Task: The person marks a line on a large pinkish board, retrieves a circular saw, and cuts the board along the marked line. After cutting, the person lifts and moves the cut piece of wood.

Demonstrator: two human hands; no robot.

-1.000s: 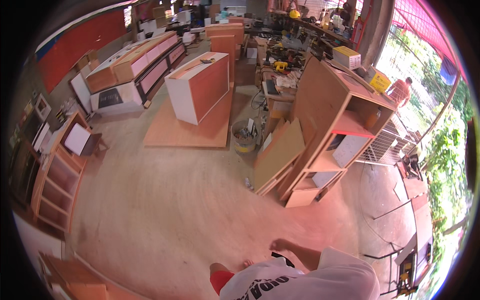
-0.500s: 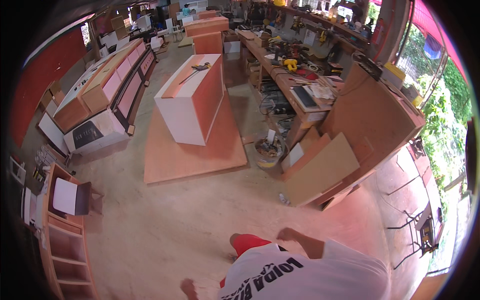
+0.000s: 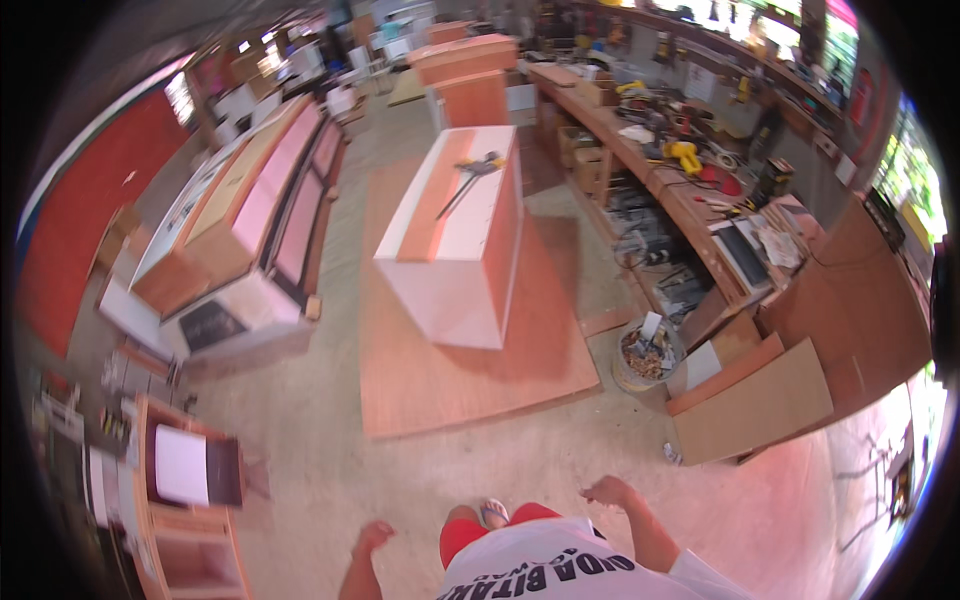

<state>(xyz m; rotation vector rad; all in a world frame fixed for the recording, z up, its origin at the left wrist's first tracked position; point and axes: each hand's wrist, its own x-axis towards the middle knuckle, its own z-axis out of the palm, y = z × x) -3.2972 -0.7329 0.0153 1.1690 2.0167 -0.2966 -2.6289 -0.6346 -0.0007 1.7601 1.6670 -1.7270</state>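
My left hand point(image 3: 374, 536) hangs at the lower middle left, fingers loosely curved and holding nothing visible. My right hand point(image 3: 606, 492) is out at the lower right, empty, with its fingers loosely apart. Both are clear of other objects. In front of me a white and reddish-wood box cabinet point(image 3: 440, 300) stands on a large plywood sheet point(image 3: 395, 395). On the cabinet's top lies a long dark tool with a yellow part point(image 3: 470, 170), seemingly a clamp. A bucket of scraps point(image 3: 640, 365) stands to the right of the sheet.
A long cabinet unit point(image 3: 215, 255) lines the left. A small wooden shelf unit point(image 3: 195, 550) is at the lower left. A cluttered workbench point(image 3: 650, 160) runs along the right, with leaning boards point(image 3: 750, 410) and a plywood unit point(image 3: 850, 330) nearer me. More cabinets point(image 3: 465, 95) stand behind.
The view has moved forward and swung left, so the white cabinet is nearer and more central. My left hand has come into view; my right hand stays empty.
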